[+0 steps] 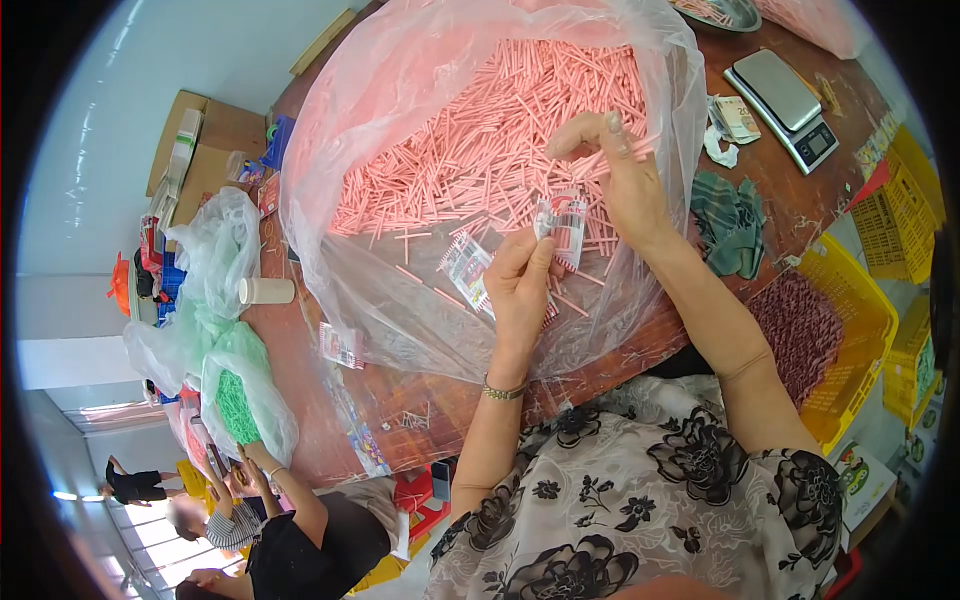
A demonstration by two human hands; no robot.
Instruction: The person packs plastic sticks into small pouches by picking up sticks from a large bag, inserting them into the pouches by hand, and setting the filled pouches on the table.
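Note:
My left hand (517, 280) is closed, pinching a small clear printed packet (570, 228) between thumb and fingers. More printed packets (466, 268) stick out on the other side of that hand, seemingly held in the palm. My right hand (636, 195) is raised just above and to the right of the packet, its fingers curled around a few thin pink sticks (640, 148). Both hands are over a large clear plastic bag (400, 340), opened wide and holding a big heap of pink sticks (500, 120). Some sticks lie loose near the bag's front.
At the right are a digital scale (785, 100), banknotes (735, 118), a green checked cloth (728, 222) and yellow crates (860, 330). A white cup (267, 291), a loose packet (341, 345) and a bag of green sticks (238, 405) are at the left, where other people work.

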